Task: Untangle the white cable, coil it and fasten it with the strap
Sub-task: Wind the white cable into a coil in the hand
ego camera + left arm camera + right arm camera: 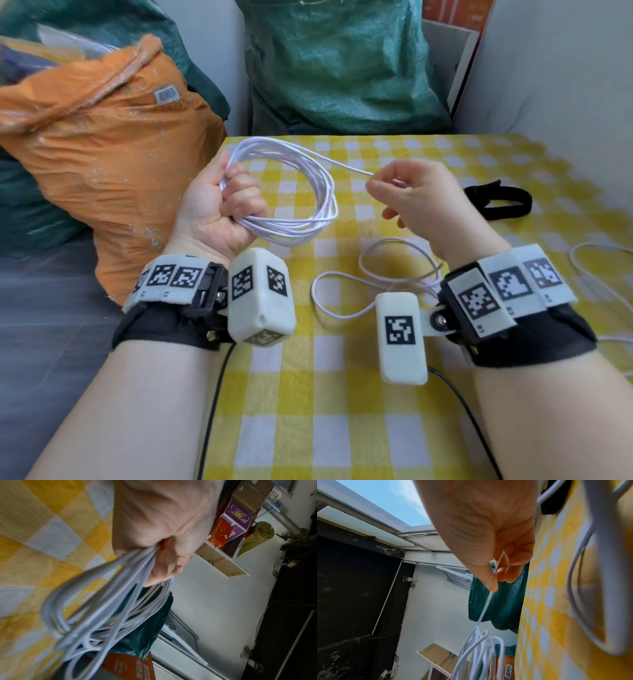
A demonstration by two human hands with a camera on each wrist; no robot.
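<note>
My left hand [228, 202] grips a coil of several loops of the white cable [301, 192] above the left side of the table; the left wrist view shows the bundle [109, 605] fanning out of the fist [163, 545]. One strand runs from the top of the coil rightward to my right hand [404, 192], which pinches it between thumb and fingers [498, 574]. Loose cable [373, 281] still lies in loops on the cloth under my right wrist. The black strap [500, 200] lies flat on the table to the right of my right hand.
The table wears a yellow and white checked cloth [325, 394]. An orange sack [102, 164] presses against its left edge and a green sack [342, 68] stands behind it. More white cable [589, 270] trails near the right edge.
</note>
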